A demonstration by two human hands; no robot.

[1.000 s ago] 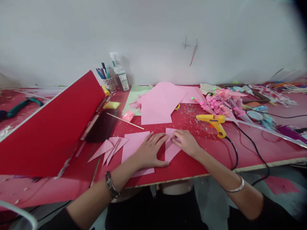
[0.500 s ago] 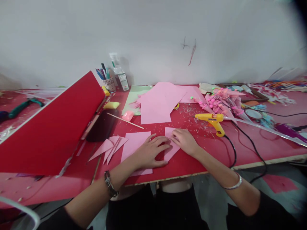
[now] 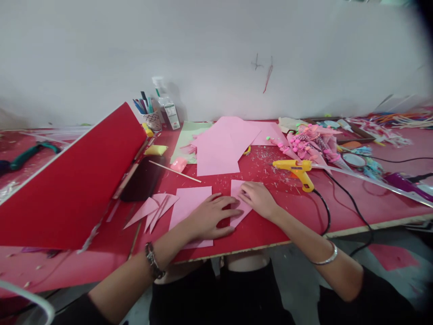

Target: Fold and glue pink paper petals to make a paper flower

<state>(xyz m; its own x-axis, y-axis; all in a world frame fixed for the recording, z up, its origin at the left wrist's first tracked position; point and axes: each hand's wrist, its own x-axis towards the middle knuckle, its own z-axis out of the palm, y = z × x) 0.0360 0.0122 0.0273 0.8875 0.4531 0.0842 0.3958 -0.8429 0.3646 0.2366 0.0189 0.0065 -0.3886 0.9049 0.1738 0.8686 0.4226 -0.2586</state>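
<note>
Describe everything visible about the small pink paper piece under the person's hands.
The small pink paper piece is thin, matte, plain paper. It lies flat on the red table, squared at its far end and tapering to a point toward the near edge. The right hand presses on its upper part; the left hand's fingers reach onto its left side, hiding part of it. A larger pink sheet lies just to its left.

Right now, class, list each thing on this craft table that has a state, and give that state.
Left hand: flat, pressing pink paper.
Right hand: fingertips pressing the folded pink piece.
Pink sheet: flat under the left hand.
Glue gun: lying down, cord attached.
Red board: tilted up.
Pen cup: upright, full.
</note>
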